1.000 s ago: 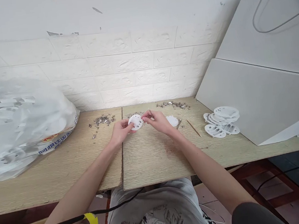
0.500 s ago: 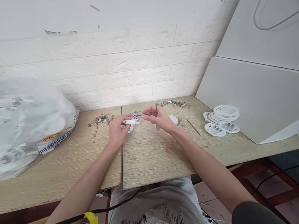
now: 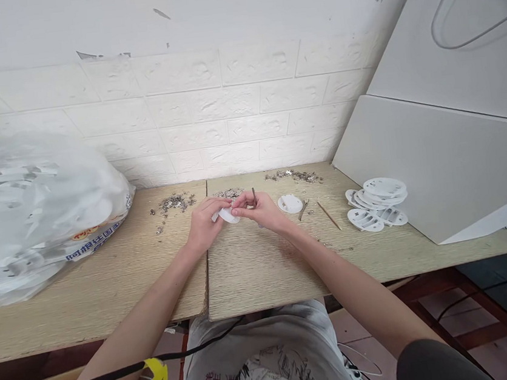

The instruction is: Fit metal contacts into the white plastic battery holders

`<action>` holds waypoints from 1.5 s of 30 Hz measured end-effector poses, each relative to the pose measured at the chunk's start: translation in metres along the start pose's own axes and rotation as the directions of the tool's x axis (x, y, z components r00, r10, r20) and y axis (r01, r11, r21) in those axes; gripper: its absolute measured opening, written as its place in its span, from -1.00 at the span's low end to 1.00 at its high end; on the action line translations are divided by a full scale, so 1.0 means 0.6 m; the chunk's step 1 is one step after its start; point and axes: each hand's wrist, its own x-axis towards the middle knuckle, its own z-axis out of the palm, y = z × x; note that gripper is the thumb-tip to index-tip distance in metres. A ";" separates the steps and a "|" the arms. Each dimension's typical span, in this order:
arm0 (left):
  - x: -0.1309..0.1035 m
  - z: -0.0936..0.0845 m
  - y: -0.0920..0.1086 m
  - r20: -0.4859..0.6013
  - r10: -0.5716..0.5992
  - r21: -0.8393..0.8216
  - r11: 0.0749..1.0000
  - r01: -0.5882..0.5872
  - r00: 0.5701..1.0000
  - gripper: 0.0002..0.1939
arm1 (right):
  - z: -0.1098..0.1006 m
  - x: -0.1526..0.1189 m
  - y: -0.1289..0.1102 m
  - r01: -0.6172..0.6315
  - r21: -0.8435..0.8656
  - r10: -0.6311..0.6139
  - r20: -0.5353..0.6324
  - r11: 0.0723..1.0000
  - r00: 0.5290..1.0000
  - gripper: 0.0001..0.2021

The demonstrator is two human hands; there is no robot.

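Note:
My left hand (image 3: pixel 205 223) pinches a white round plastic disc (image 3: pixel 229 216) by its left edge, holding it tilted just above the table. The fingertips of my right hand (image 3: pixel 259 209) meet the disc's upper right edge; whether they pinch a small part there is hidden. Tucked in that same hand is a slim screwdriver-like tool (image 3: pixel 254 196), its dark shaft sticking up and a purplish end below the palm. Right behind the hands lies a pile of small metal pieces (image 3: pixel 229 193). Another white disc (image 3: pixel 290 203) rests right of my right hand.
More small metal parts lie in a left heap (image 3: pixel 177 203) and a right heap (image 3: pixel 300 176). A dark thin tool (image 3: pixel 304 209) and a wooden stick (image 3: pixel 329 215) are at right, before stacked white discs (image 3: pixel 380 200). A full plastic bag (image 3: pixel 45 207) bulks at left.
My right hand has moved left from the metal pile to the disc. The disc is now tilted with its face more visible, and the disc lying at right is uncovered.

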 end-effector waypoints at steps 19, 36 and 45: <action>0.002 -0.004 0.000 -0.101 0.039 0.182 0.983 -0.021 0.994 -0.86 | 0.013 -0.002 -0.007 -0.008 -0.058 0.002 -0.106 0.998 0.994 -0.85; -0.001 -0.003 0.003 -0.126 0.109 0.243 0.967 -0.076 0.986 -0.84 | 0.020 -0.008 -0.028 -0.160 0.093 0.165 -0.055 0.983 0.985 -0.81; 0.000 0.005 0.005 -0.093 -0.186 0.024 0.982 0.189 0.978 -0.78 | -0.004 0.006 -0.021 -0.197 0.280 0.273 -0.267 0.940 0.924 -0.69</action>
